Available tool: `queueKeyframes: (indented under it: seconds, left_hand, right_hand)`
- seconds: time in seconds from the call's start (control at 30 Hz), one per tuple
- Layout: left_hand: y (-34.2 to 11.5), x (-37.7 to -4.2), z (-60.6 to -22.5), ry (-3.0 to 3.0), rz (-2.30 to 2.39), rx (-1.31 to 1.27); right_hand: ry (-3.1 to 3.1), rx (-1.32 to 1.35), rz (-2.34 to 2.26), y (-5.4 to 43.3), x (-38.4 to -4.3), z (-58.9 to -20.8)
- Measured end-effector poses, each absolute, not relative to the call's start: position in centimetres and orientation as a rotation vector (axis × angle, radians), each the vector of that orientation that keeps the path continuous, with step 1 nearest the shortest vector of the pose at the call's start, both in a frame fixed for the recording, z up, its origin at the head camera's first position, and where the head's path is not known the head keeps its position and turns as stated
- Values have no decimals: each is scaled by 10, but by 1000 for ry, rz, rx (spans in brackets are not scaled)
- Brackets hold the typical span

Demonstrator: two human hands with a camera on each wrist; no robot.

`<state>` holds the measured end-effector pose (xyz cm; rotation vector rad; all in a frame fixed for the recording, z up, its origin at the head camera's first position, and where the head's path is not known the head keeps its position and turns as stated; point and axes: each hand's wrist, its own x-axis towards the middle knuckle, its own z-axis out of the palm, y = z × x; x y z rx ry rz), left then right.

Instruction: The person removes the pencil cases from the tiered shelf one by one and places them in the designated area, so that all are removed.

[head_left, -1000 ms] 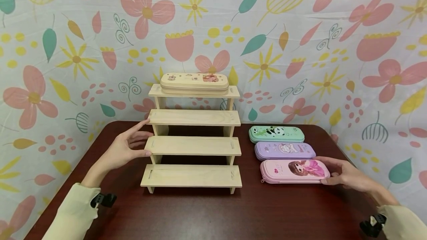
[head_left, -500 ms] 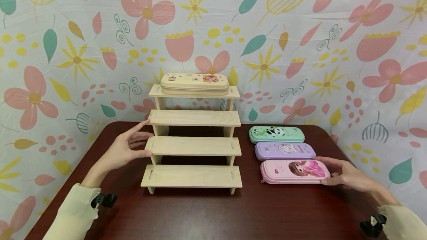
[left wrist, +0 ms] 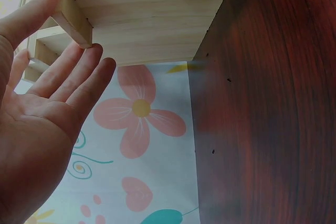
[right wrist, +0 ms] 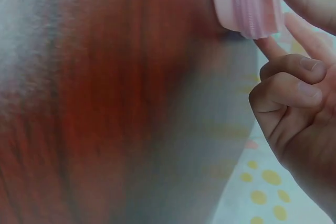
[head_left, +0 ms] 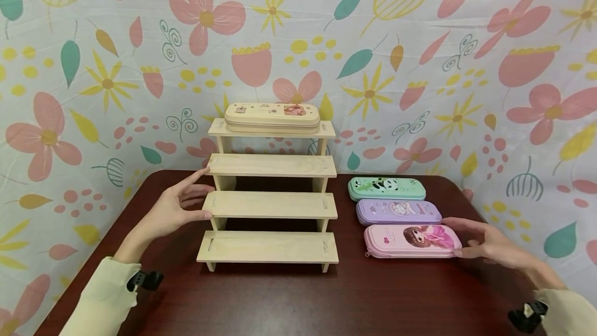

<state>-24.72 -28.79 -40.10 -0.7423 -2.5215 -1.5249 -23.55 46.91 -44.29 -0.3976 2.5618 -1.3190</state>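
In the head view my left hand [head_left: 174, 209] is at the left side of a four-tier wooden display shelf [head_left: 268, 205]. Its index fingertip reaches the second board from the top and its thumb lies at the board below; the left wrist view shows the fingers extended along a board's end. My right hand [head_left: 489, 245] is at the right end of a pink pencil case [head_left: 392, 240] with a doll print. Thumb and index finger straddle that end, right at its edges, while other fingers curl in the right wrist view. The case lies flat on the table.
Behind the pink case lie a purple pencil case [head_left: 380, 211] and a green panda pencil case [head_left: 364, 186], in a row. A cream pencil case [head_left: 261, 113] sits on the shelf's top tier. A floral cloth [head_left: 410, 25] hangs behind the dark wooden table [head_left: 298, 299].
My right hand has shifted slightly right, its thumb and index finger sliding back along the end of the pink pencil case, which stays in place. My left hand has not visibly moved.
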Motion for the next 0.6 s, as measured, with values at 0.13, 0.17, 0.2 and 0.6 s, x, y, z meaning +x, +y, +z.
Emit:
queueKeyframes:
  seconds: [0.13, 0.17, 0.2, 0.6]
  left_hand:
    - [-288, -247, -401, -2517, -1532, -744]
    - [-287, -247, -401, -2515, -1533, -746]
    - [-288, -247, -401, -2514, -1533, -746]
    - [-287, -246, -400, -2516, -1532, -744]
  right_hand:
    - [2609, -445, -1313, 469, -234, -431]
    - [2623, -458, -1306, 467, -234, -427]
    - [2641, -460, -1290, 465, -234, -423]
    - [2688, -674, -1243, 426, -254, -380]
